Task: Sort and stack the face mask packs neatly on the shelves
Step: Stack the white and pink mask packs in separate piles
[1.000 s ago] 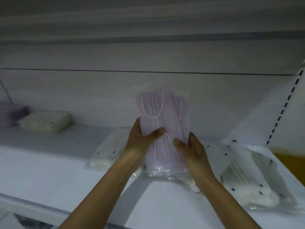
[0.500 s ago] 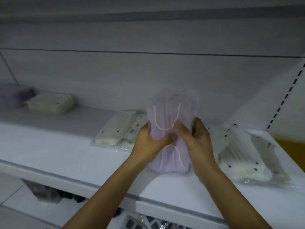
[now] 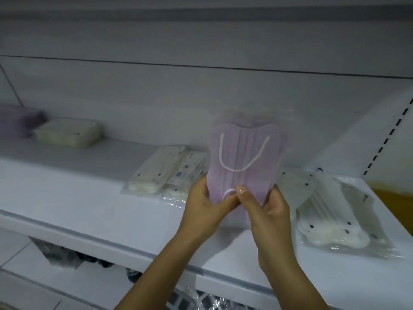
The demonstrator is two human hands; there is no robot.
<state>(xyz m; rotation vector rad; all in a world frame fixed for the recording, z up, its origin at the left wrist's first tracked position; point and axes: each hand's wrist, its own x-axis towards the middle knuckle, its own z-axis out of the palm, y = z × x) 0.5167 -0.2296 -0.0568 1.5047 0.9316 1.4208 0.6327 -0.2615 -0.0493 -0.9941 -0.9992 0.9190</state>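
Far left, 9 o'clock: a purple stack (image 3: 19, 121) lies against the back wall, blurred, with a cream stack (image 3: 68, 135) touching its right side; both look squared up and sorted by colour.
Left of centre, 10 o'clock from the hands: a cream pack (image 3: 154, 173) lies flat on the shelf (image 3: 73, 198), and a patterned pack (image 3: 190, 173) overlaps its right edge; these look loose, not yet stacked.
Left hand (image 3: 205, 209): it grips the lower left edge of the purple mask pack (image 3: 243, 162), thumb across the front, fingers (image 3: 196, 189) curled behind.
Task's thing: the pack is held upright above the shelf, at the centre, its top toward 12 o'clock, clear of the shelf as far as I can tell.
Its look: lilac pleated masks in a clear, soft bag, pinched narrow at the bottom and flared at the top, with a white ear loop showing on the front.
Right hand (image 3: 268, 211): thumb pressed on the front beside the left thumb, fingers wrapped behind the right edge.
Right, 3 o'clock: white packs (image 3: 330, 220) lie overlapped and askew.
Progress: I judge it partly done, with two stacks formed, one pack in hand and several lying loose.
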